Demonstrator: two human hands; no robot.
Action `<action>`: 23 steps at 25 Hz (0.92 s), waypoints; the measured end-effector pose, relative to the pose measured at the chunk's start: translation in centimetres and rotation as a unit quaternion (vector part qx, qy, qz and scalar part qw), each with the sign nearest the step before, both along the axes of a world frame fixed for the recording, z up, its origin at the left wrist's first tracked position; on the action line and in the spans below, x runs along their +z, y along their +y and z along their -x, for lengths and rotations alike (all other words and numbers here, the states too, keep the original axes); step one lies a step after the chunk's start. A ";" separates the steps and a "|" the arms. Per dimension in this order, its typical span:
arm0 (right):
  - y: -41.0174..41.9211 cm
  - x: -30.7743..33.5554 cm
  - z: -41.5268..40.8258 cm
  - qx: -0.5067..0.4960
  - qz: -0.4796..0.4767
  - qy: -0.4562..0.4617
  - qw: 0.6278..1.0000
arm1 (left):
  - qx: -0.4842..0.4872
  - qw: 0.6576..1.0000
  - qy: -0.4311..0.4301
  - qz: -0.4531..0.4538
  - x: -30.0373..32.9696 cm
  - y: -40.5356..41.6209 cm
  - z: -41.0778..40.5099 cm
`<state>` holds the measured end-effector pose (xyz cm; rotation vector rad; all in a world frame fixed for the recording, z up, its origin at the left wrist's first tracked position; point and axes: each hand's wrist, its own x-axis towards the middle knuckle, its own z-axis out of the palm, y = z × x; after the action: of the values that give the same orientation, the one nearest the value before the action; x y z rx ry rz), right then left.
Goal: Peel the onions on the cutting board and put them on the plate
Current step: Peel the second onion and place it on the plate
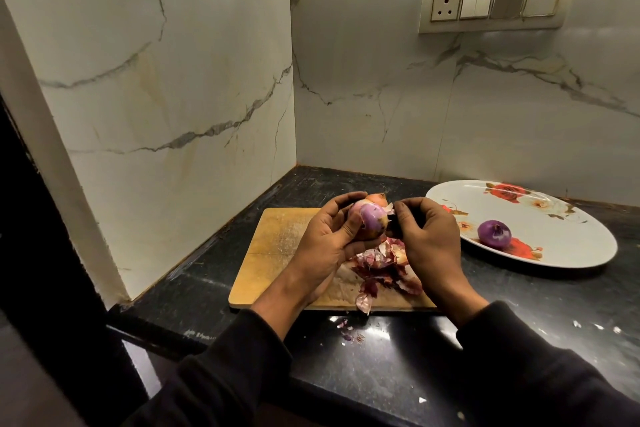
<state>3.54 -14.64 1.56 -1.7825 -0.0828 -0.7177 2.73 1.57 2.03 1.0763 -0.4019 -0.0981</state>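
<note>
My left hand (325,236) grips a partly peeled purple onion (372,218) above the wooden cutting board (277,250). My right hand (427,236) pinches a flap of papery skin (390,209) at the onion's right side. Behind the held onion, an unpeeled brownish onion (377,198) peeks out on the board. A pile of dry peels (384,269) lies on the board under my hands. One peeled purple onion (494,233) sits on the white floral plate (568,236) to the right.
The board and plate rest on a dark stone counter (398,350) in a corner of marble walls. Small peel scraps (349,331) lie on the counter in front of the board. A switch panel (495,3) is on the back wall.
</note>
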 end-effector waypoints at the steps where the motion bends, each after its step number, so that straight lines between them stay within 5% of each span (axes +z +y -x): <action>1: -0.1 -0.1 0.0 -0.003 -0.002 0.007 1.000 | -0.005 1.000 0.005 0.006 0.0 0.0 0.0; 7: -0.1 0.0 0.1 -0.006 0.004 0.022 1.000 | -0.035 0.998 0.040 0.031 0.1 0.2 -0.2; 13: 0.9 1.0 1.2 0.144 -0.070 0.043 0.986 | -0.030 0.998 0.051 0.011 0.2 0.1 0.0; 18: 0.9 0.6 1.2 0.085 0.031 -0.010 0.996 | -0.011 0.999 0.030 -0.014 0.4 0.0 0.3; 23: 0.5 0.5 0.9 0.057 0.029 -0.010 0.998 | -0.019 0.999 0.035 -0.009 0.5 0.1 0.4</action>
<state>2.63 -14.18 2.08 -1.8113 -0.2188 -0.6565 2.37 1.68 2.53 1.0804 -0.3593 -0.1741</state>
